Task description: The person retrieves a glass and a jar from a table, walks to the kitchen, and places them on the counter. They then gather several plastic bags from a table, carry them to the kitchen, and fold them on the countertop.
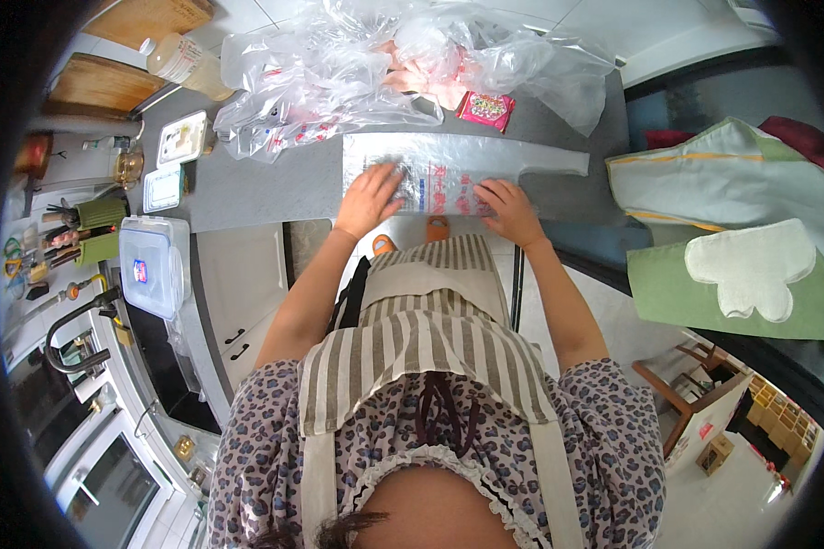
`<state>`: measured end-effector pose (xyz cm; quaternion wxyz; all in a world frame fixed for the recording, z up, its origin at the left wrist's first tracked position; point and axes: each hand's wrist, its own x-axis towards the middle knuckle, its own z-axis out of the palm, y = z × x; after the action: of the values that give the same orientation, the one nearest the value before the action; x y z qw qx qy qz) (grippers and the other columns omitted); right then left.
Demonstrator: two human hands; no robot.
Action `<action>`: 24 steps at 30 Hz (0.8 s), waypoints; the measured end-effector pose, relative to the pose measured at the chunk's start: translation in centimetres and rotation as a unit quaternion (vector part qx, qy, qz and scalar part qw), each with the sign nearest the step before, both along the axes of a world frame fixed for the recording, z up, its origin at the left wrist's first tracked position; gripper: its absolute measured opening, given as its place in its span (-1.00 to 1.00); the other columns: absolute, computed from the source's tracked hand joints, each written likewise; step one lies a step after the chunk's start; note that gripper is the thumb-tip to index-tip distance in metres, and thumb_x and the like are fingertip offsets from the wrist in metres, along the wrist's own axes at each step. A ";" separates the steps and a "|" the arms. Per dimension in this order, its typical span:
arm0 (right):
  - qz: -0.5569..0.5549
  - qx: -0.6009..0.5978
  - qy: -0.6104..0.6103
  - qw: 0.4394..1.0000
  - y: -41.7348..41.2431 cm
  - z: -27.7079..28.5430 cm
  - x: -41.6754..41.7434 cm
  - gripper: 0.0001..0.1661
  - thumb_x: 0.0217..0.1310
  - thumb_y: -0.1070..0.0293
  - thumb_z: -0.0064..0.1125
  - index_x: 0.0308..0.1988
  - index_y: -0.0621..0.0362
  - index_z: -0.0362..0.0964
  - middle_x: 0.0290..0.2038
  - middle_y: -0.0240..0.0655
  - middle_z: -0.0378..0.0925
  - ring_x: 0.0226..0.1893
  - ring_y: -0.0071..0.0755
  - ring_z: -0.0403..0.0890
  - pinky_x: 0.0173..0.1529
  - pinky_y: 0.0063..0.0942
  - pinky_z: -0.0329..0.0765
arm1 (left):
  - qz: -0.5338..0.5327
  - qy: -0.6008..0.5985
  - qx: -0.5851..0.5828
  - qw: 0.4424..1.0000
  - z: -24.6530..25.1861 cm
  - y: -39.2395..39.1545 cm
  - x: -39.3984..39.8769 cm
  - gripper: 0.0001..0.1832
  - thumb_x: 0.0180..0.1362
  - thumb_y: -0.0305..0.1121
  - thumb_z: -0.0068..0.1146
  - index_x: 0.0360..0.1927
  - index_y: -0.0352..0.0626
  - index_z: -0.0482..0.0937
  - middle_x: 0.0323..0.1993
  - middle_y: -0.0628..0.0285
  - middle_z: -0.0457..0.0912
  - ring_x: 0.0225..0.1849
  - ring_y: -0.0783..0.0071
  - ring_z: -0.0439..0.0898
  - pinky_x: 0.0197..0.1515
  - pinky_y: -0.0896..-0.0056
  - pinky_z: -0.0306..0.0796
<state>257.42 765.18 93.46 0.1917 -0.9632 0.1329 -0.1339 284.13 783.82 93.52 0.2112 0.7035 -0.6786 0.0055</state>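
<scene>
A thin plastic carrier bag (446, 154) with red and blue printing lies flattened along the front edge of the grey countertop (268, 189). Its strap-like handle end points to the right. My left hand (372, 199) rests on the bag's left part, fingers spread and slightly blurred. On the right part lies my right hand (511, 209), fingers apart and bent against the film near the counter's edge. Neither hand visibly grips anything. Behind the bag is a heap of crumpled clear plastic bags (357, 75), with a small pink packet (487, 111) at its front.
To the left stand a bottle of cloudy liquid (189, 65), two small lidded boxes (182, 137) and a large clear lidded container (152, 267) beside the sink with its black faucet (75, 357). A green and white cloth (728, 281) hangs at the right.
</scene>
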 end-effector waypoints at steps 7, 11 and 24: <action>0.067 0.034 -0.039 0.996 -1.6 0.2 -1.2 -0.59 -0.08 0.41 0.20 -0.12 0.06 0.44 0.01 -0.33 0.42 -0.01 -0.18 0.44 0.05 -0.28 0.41 | -0.034 -0.028 0.031 0.999 0.8 3.1 -1.3 -0.52 -0.10 -0.29 0.24 -0.03 -0.09 0.46 0.01 0.23 0.42 0.04 0.18 0.36 0.06 0.17 0.29; 0.062 0.028 -0.064 0.996 -1.9 -0.2 -1.5 -0.71 0.00 0.40 0.16 -0.18 0.13 0.45 -0.04 -0.31 0.47 -0.07 -0.17 0.49 0.01 -0.31 0.44 | -0.050 -0.008 -0.002 0.999 0.5 2.9 -1.0 -0.62 -0.07 -0.39 0.20 -0.11 -0.12 0.49 -0.06 0.25 0.47 -0.02 0.20 0.41 0.01 0.20 0.33; -0.230 0.175 -0.076 0.954 -2.5 -2.4 -1.1 -0.74 0.05 0.21 0.18 -0.26 0.10 0.53 -0.32 -0.28 0.60 -0.26 -0.12 0.56 -0.12 -0.29 0.44 | 0.217 0.122 -0.018 0.968 -0.3 2.2 2.6 -0.75 -0.04 -0.10 0.23 -0.53 -0.05 0.65 -0.48 0.32 0.65 -0.37 0.36 0.56 -0.04 0.29 0.23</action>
<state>256.34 762.71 91.06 0.3312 -0.8447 0.3571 -0.2219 286.72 786.02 93.19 0.2991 0.8254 -0.4783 -0.0222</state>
